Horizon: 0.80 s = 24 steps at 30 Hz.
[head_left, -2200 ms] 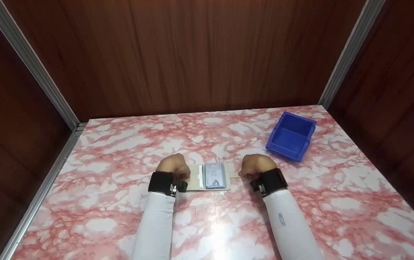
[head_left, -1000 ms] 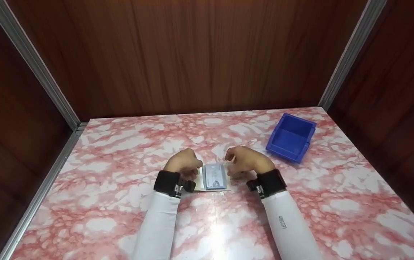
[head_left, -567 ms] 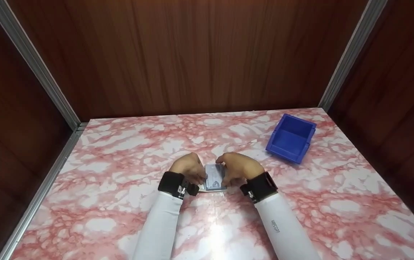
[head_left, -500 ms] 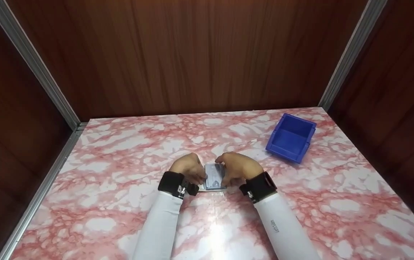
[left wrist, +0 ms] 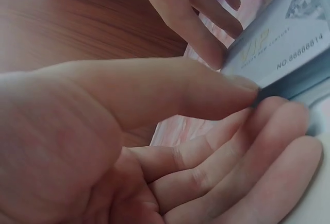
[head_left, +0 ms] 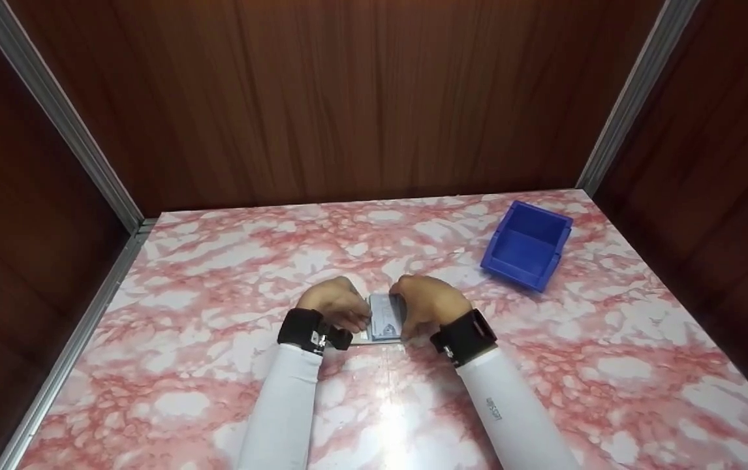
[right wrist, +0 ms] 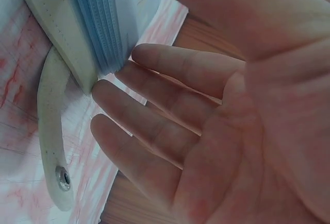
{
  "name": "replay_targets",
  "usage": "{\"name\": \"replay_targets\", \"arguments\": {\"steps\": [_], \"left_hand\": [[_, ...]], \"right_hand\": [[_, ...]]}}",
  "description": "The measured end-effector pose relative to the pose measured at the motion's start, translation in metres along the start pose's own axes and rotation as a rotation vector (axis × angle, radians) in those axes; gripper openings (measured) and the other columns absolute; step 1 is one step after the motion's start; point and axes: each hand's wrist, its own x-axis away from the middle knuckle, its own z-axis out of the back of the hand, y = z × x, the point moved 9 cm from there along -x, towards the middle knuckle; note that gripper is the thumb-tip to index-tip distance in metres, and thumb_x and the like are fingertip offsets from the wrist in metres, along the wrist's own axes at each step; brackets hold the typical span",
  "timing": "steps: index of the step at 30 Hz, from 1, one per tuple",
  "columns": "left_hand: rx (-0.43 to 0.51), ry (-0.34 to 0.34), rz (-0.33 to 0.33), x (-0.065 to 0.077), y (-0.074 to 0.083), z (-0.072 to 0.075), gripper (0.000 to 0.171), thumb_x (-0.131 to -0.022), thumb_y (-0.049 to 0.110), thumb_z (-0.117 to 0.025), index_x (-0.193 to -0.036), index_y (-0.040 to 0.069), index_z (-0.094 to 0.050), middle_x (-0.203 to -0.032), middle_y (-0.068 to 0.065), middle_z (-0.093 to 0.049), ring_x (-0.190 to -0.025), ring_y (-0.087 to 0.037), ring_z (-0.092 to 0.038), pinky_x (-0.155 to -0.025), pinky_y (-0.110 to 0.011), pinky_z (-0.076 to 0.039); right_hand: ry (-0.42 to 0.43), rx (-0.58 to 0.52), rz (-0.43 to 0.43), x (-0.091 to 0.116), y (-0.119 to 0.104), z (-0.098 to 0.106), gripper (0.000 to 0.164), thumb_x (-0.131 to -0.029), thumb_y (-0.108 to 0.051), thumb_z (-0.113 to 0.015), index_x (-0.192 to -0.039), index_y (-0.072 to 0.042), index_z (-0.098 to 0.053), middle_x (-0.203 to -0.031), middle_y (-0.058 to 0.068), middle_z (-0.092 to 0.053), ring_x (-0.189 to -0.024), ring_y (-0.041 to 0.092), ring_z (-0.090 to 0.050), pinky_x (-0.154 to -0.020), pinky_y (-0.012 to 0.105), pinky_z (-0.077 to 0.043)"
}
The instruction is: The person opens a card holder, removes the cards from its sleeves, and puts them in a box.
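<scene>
Bending in from either side in the head view, my left hand and right hand stand in the way of much of the card holder, flat on the tabletop; a blue bin sits apart, farther right. From my left wrist, thumb and fingertips nearly meet beside a VIP card; whether they pinch anything, I can't tell. From my right wrist, loosely straight fingers reach the blue sleeves, near a cream strap.

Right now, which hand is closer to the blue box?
The right hand; the left hand is farther from the blue box, beyond the card stack.
</scene>
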Motion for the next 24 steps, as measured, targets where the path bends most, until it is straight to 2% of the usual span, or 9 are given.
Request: {"name": "replay_targets", "arguments": {"steps": [6, 12, 20, 24], "left_hand": [[0.028, 0.007, 0.015, -0.0021, -0.0037, 0.0026, 0.013, -0.091, 0.008, -0.072, -0.092, -0.004, -0.079, -0.074, -0.006, -0.076, -0.063, -0.012, -0.073, -0.064, -0.022, -0.065], [0.029, 0.000, 0.018, -0.0035, -0.0043, 0.0041, 0.016, -0.092, 0.011, -0.074, -0.096, -0.003, -0.081, -0.077, -0.006, -0.078, -0.064, -0.012, -0.075, -0.065, -0.022, -0.065], [0.045, 0.016, 0.014, -0.0041, -0.0048, 0.0043, 0.011, -0.091, 0.008, -0.075, -0.092, -0.001, -0.079, -0.074, -0.007, -0.077, -0.061, -0.012, -0.073, -0.061, -0.022, -0.063], [0.042, 0.023, 0.010, -0.0045, -0.0053, 0.0056, 0.008, -0.090, 0.009, -0.076, -0.091, 0.001, -0.078, -0.073, -0.007, -0.077, -0.061, -0.012, -0.073, -0.061, -0.022, -0.063]], "right_hand": [[0.018, 0.025, 0.005, -0.0003, -0.0013, 0.0004, 0.075, -0.060, -0.018, -0.106, -0.128, -0.008, -0.076, -0.113, 0.004, -0.076, -0.094, 0.018, -0.064, -0.094, 0.042, -0.060], [0.035, 0.027, 0.011, 0.0001, -0.0015, 0.0003, 0.075, -0.059, -0.018, -0.106, -0.127, -0.005, -0.076, -0.112, 0.006, -0.076, -0.094, 0.019, -0.065, -0.094, 0.042, -0.061], [0.033, 0.010, -0.008, -0.0018, -0.0001, -0.0012, 0.078, -0.060, -0.017, -0.105, -0.132, -0.007, -0.075, -0.117, 0.006, -0.077, -0.099, 0.022, -0.066, -0.098, 0.044, -0.060], [0.029, 0.005, 0.009, -0.0025, -0.0020, -0.0024, 0.075, -0.060, -0.018, -0.106, -0.129, -0.008, -0.076, -0.114, 0.005, -0.078, -0.096, 0.021, -0.067, -0.097, 0.045, -0.061]]}}
